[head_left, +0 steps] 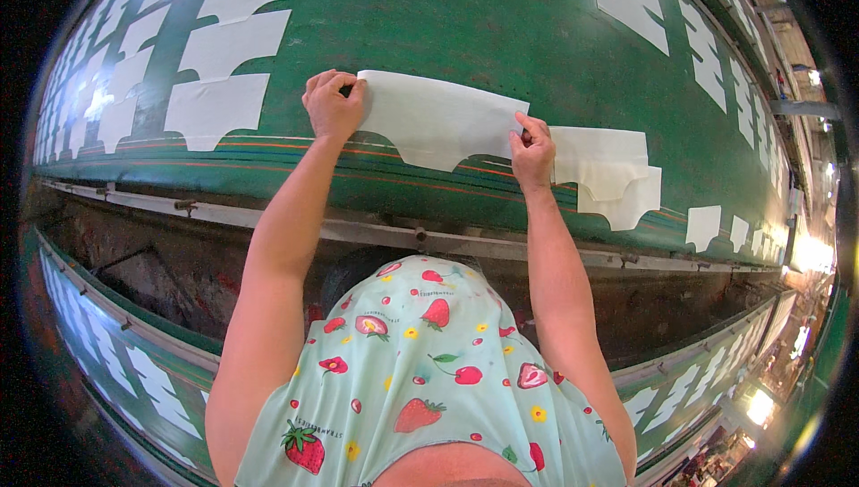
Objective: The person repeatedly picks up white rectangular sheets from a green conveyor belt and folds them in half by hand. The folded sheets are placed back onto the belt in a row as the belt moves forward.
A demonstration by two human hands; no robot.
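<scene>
A white cut fabric panel [438, 120], shaped like a brief with curved leg cutouts, hangs between my two hands over the green table [429, 31]. My left hand [335, 104] pinches its upper left corner, fingers closed. At the upper right corner, my right hand [533, 149] grips the panel between thumb and fingers. Just right of that hand lies a small overlapping pile of white and cream panels [608, 169]. Whether the lower edge of the held panel touches the table, I cannot tell.
Rows of white panels [217, 111] lie flat on the left, with more panels [631, 4] at the far right. Coloured lines and a metal rail [420, 235] run along the table's near edge. Behind me stands another long table [161, 389] bearing similar pieces.
</scene>
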